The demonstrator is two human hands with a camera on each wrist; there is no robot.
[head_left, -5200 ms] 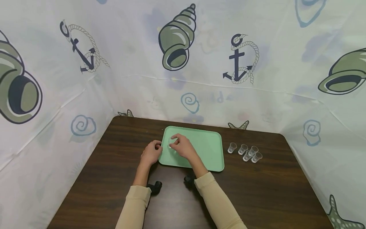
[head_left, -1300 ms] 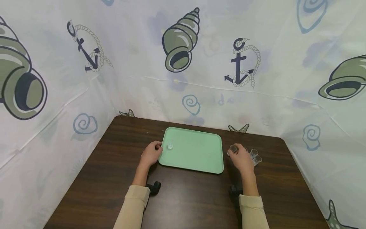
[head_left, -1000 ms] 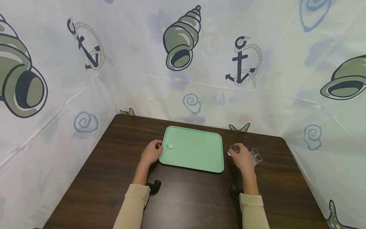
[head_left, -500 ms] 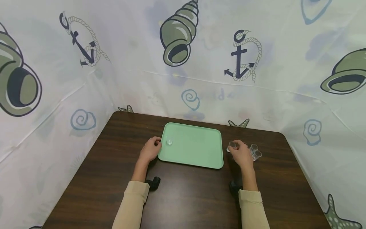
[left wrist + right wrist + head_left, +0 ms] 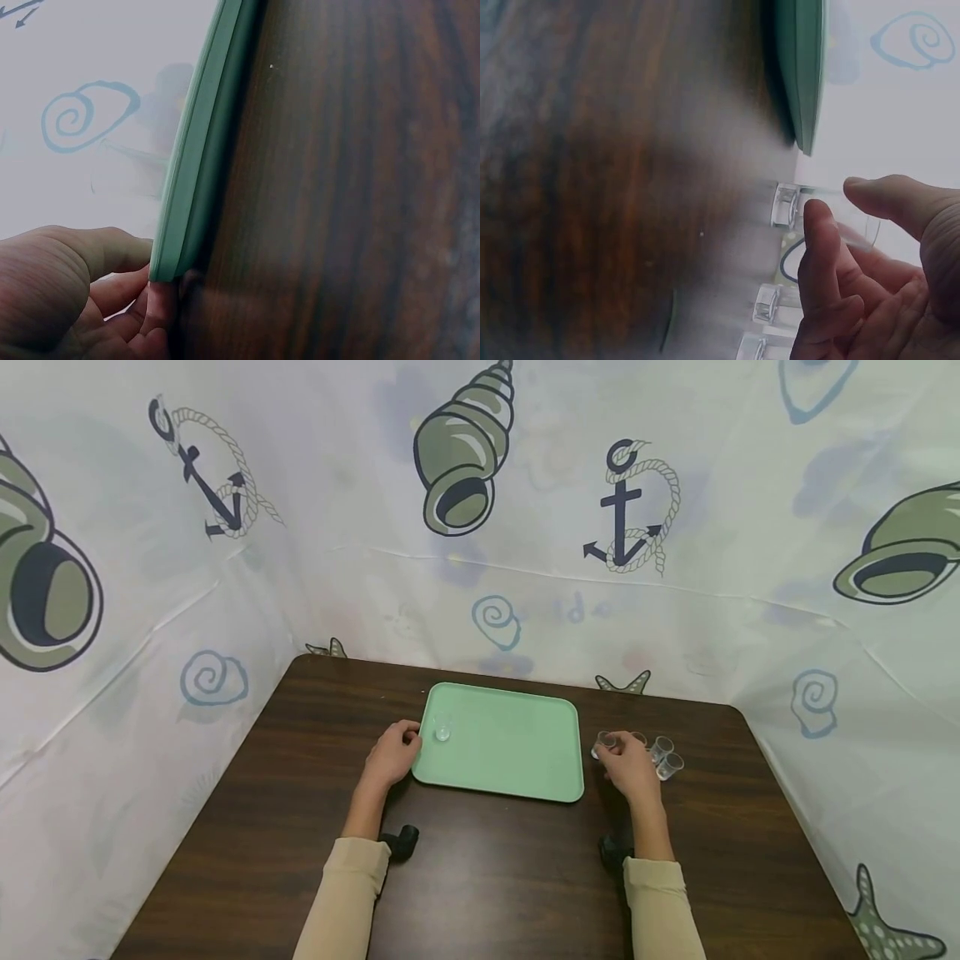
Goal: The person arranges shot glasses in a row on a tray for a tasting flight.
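One tray (image 5: pixel 510 743), one table (image 5: pixel 487 868), two hands (image 5: pixel 392 755) (image 5: pixel 630 767), two sleeves (image 5: pixel 342 893) (image 5: pixel 660 902), at least five clear cups (image 5: pixel 670 767).

Tray (image 5: pixel 510 752), green, on brown bench (image 5: pixel 495 885); clear cup (image 5: pixel 442 733) at tray's left. Left grip (image 5: pixel 393 754): tray's left edge. Right grip (image 5: pixel 632 768): around second cup (image 5: pixel 603 742); more cups (image 5: pixel 671 766) beside.
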